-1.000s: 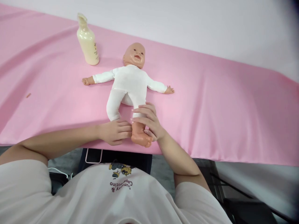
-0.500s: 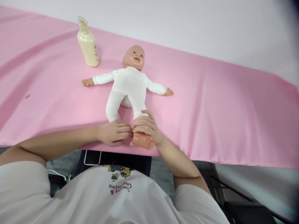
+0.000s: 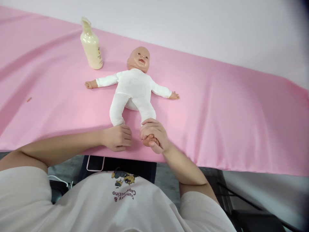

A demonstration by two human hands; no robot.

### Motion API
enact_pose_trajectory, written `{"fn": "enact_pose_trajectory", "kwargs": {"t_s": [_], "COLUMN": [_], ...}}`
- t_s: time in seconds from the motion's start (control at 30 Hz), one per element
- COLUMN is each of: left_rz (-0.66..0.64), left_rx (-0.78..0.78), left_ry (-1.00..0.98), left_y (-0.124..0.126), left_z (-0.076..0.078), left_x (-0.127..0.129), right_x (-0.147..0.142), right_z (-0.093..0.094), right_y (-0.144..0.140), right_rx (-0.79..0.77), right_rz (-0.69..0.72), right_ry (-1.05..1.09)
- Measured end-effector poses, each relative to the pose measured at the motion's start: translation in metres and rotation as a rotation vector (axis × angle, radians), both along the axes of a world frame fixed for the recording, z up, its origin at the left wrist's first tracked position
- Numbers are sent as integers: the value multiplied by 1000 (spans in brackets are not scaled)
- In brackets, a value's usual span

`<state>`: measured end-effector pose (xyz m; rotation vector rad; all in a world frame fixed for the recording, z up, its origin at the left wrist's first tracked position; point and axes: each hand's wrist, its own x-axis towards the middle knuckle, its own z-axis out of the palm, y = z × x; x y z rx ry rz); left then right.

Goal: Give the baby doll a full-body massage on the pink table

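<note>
At centre frame, the right hand (image 3: 154,137) grips one foot of a doll (image 3: 134,88) lying on the pink desk (image 3: 229,106). The left hand (image 3: 118,138) closes over the other foot. A lotion bottle (image 3: 91,45) stands upright at upper left, apart from both hands.

Doll (image 3: 133,87) in white, supine, arms spread.

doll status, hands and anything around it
Right hand shut on doll foot. Left hand closed at other foot, grip unclear. Doll on its back on pink cloth. Bottle stands apart by head.
</note>
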<state>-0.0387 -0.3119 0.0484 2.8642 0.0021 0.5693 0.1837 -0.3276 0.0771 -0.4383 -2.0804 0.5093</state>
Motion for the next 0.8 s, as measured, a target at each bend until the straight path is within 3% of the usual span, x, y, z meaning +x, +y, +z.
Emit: {"fn": "enact_pose_trajectory", "kwargs": {"t_s": [0.2, 0.4, 0.5, 0.6, 0.8], "left_rz": [-30, -29, -20, -37, -75], "left_rx": [-10, -136, -300, -559, -917], "left_ry": [-48, -59, 7, 29, -100], "left_y": [-2, -12, -14, -13, -6], "left_z": [0, -3, -3, 0, 9], "left_x": [0, -1, -3, -4, -8], "right_x": [-5, -15, -17, -18, -20], "right_z": [-3, -21, -28, -30, -27], "right_y": [-1, -2, -1, -1, 0], "right_rx": [112, 125, 83, 5, -156], "right_rz": [121, 234, 271, 288, 167], "right_ry": [-96, -247, -313, -303, -263]}}
